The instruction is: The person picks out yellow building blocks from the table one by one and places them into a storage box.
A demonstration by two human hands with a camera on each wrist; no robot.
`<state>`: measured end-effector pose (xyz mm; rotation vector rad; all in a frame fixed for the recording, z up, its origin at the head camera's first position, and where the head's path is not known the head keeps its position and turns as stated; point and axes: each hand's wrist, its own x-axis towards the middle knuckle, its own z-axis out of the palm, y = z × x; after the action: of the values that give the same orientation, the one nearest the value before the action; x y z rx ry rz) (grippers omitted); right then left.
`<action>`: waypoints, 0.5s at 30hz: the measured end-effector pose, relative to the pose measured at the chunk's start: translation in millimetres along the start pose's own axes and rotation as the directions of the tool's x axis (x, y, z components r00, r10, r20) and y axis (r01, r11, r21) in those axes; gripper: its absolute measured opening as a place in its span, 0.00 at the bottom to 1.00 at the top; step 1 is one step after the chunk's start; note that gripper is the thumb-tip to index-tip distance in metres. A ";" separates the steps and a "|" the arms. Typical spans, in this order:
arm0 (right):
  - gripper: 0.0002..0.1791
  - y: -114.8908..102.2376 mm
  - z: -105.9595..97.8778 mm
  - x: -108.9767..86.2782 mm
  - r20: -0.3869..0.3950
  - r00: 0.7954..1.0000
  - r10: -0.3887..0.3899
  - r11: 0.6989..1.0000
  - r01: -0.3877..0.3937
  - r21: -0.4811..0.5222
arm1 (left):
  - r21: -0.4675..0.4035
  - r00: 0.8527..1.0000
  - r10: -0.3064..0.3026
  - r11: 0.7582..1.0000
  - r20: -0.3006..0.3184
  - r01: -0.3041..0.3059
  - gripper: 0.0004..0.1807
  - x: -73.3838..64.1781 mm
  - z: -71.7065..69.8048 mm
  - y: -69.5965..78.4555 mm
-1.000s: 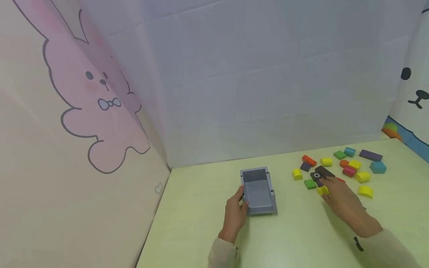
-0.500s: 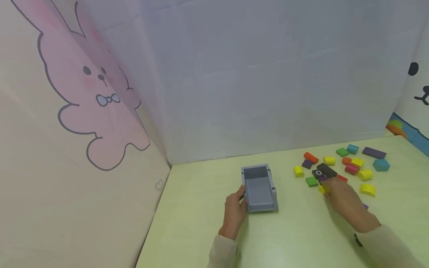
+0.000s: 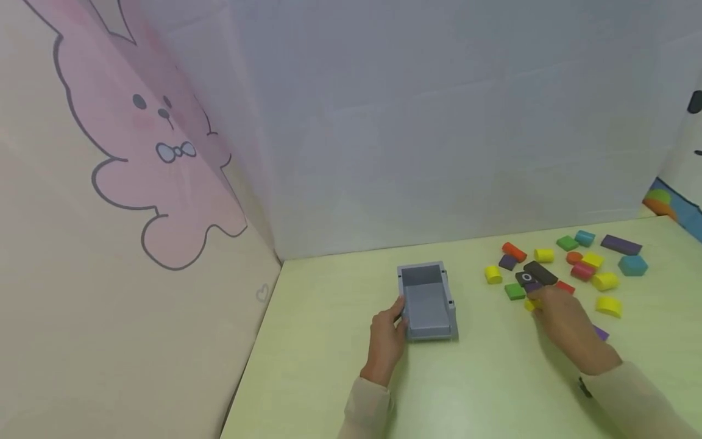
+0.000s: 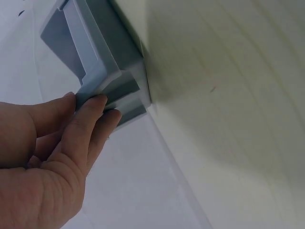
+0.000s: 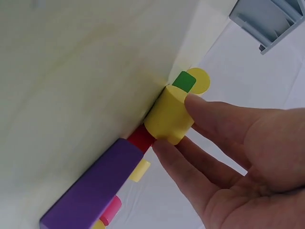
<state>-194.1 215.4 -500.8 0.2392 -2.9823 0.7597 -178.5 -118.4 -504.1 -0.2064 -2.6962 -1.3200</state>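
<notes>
My left hand [image 3: 386, 338] holds the left side wall of an open grey-blue plastic box [image 3: 428, 305], which rests on the table. In the left wrist view, thumb and fingers pinch the box's edge [image 4: 102, 71]. At the near side of a scatter of toy blocks, my right hand [image 3: 567, 323] pinches a yellow rounded block [image 5: 167, 114] between thumb and fingers. That block appears to be on or just over the table; I cannot tell which. Behind it in the right wrist view are a green block [image 5: 184, 82] and a red block [image 5: 141, 138].
Several coloured blocks lie to the right, among them a black bar [image 3: 540, 272], a yellow arched block [image 3: 609, 306] and a teal hexagonal block [image 3: 633, 265]. A purple block [image 3: 601, 332] shows beside the right wrist. White sheeting [image 3: 439, 134] stands along the table's back edge.
The head view has shifted, so the table things sit slightly higher and farther right. More of the purple block shows past the right wrist. Both hands keep nearly the same places.
</notes>
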 end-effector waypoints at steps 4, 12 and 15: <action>0.17 -2.7 -1.9 1.4 0.004 1.000 0.005 1.000 -0.005 0.018 | -0.003 1.000 -0.013 1.000 0.007 0.013 0.27 1.2 0.2 0.3; 0.18 -13.9 -4.9 2.6 -0.029 1.000 -0.012 0.997 0.015 0.077 | -0.012 1.000 -0.027 1.000 0.006 0.027 0.27 3.1 0.8 -1.9; 0.16 -20.0 -5.6 3.0 -0.050 0.998 -0.037 0.996 0.041 0.085 | -0.021 1.000 -0.029 0.999 0.012 0.029 0.27 3.2 1.0 -2.1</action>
<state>-193.7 200.3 -486.2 0.2776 -2.8941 0.8779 -182.2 -118.7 -505.7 -0.1788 -2.7060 -1.3594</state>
